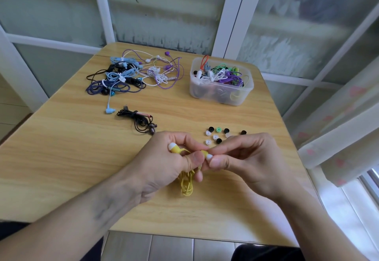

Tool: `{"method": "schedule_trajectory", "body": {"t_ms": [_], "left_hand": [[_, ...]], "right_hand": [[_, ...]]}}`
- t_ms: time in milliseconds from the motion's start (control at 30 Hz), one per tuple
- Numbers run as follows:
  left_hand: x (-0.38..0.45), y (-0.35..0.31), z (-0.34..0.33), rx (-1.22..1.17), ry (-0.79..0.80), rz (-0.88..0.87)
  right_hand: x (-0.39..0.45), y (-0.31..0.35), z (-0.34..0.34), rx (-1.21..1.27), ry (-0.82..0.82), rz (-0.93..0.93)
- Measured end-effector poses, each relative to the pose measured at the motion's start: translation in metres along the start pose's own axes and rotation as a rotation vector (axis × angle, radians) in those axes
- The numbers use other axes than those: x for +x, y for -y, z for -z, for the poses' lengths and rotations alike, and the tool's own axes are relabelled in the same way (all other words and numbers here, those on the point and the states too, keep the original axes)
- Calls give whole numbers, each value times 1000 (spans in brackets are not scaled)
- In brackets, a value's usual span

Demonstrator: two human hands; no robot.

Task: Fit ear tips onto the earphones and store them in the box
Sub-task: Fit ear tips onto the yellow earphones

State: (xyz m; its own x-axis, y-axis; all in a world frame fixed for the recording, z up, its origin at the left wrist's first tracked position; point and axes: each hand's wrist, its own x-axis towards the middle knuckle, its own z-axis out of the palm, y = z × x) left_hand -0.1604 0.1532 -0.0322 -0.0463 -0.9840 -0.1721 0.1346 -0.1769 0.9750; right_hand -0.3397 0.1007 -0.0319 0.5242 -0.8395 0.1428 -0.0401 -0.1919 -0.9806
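left hand (164,162) gripping yellow earphones (185,180) above table (82,158); right hand (246,162) pinching white tip (209,156) on bud. best pushed squarely, twisted until seated, then into box (221,92).

We see bare table (61,158) lower left, cable pile (131,74) upper left, box (221,82) upper right, loose tips (221,135) mid-right

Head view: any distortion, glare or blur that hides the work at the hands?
Head view: wide-angle bending bows the white window frames; soft daylight, no glare on the light wooden table; the yellow earphones and loose ear tips stay sharp, though the fingers partly cover one bud.
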Motion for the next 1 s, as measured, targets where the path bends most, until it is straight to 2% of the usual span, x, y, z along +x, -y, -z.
{"method": "schedule_trajectory", "body": {"t_ms": [100, 200, 333, 467, 633, 733, 800, 933, 1000], "left_hand": [[-1, -1, 2, 2, 27, 37], [-2, -4, 1, 77, 17, -36], [-2, -5, 1, 134, -26, -153], [-5, -4, -3, 119, 4, -219], [-4, -2, -7, 201, -55, -336], [-5, 0, -10, 184, -136, -376], [-4, 1, -11, 118, -143, -344], [0, 2, -11, -76, -161, -229], [0, 2, -11, -110, -168, -201]], "right_hand": [[0, 0, 1, -12, 49, 6], [0, -1, 1, 59, 84, -59], [1, -7, -4, 262, 132, -156], [2, -9, -4, 531, 128, -283], [2, -18, -6, 689, 103, -427], [4, -19, -9, 652, 91, -332], [5, -14, -10, 581, 76, -236], [6, -6, -13, 287, -20, 33], [7, -6, -12, 186, -42, 109]]}}
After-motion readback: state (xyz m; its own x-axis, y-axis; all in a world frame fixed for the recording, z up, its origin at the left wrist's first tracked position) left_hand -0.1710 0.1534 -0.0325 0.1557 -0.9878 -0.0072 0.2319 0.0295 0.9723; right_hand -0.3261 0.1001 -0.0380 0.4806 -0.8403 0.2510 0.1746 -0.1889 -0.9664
